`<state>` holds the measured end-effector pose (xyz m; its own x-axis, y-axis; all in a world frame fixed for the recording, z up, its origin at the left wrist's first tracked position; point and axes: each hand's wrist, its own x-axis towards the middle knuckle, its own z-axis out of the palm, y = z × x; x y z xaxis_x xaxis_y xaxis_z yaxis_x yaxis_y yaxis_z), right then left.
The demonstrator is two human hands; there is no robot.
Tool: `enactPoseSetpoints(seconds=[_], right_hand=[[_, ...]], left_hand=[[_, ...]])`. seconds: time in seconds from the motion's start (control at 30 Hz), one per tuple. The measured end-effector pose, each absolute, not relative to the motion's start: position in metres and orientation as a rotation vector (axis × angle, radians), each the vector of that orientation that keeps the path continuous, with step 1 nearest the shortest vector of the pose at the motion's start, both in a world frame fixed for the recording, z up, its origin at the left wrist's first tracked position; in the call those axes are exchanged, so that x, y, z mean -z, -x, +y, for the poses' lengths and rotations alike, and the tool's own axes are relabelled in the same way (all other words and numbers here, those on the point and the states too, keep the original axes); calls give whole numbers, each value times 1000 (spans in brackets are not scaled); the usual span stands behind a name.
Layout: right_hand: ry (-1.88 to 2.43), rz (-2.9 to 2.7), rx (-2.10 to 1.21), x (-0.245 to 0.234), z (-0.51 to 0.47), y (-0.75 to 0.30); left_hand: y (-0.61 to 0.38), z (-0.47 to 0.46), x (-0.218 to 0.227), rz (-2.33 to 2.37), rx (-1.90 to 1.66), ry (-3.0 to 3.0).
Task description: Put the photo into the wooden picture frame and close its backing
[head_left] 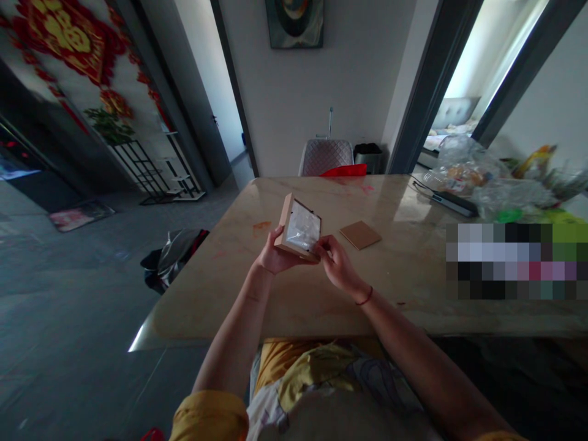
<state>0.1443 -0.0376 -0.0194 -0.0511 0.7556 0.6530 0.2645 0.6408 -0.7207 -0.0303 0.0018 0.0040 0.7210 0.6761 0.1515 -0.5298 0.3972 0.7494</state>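
My left hand (pixel 274 254) grips a small wooden picture frame (pixel 285 222) from its left and lower side, holding it tilted above the table. Inside the frame's opening shows a whitish, shiny sheet (pixel 302 226), which looks like crinkled plastic over paper. The fingers of my right hand (pixel 334 260) are pinched together at the lower right corner of the frame; whatever lies between those fingertips is too small to make out. Just beyond that hand, a flat brown board (pixel 361 235) lies on the table.
The marble-patterned table (pixel 303 306) spreads under my arms. Plastic bags (pixel 463 165) and a dark oblong device (pixel 454 204) with a cable are at the right. Across the table stands a chair (pixel 327 156) with a red item (pixel 346 170). A bag (pixel 177 257) sits on the floor left.
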Motion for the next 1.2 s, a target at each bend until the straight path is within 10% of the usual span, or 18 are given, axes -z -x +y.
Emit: enactPoseSetpoints(seconds=[0.43,1.2], right_hand=[[697,-1612,145,18,-59,-138],[772,-1671,-15,1,-61,-135]], left_hand=[[24,-21,-17,300,-1051,-980],[19,-17,-11,377,-947,-1158]])
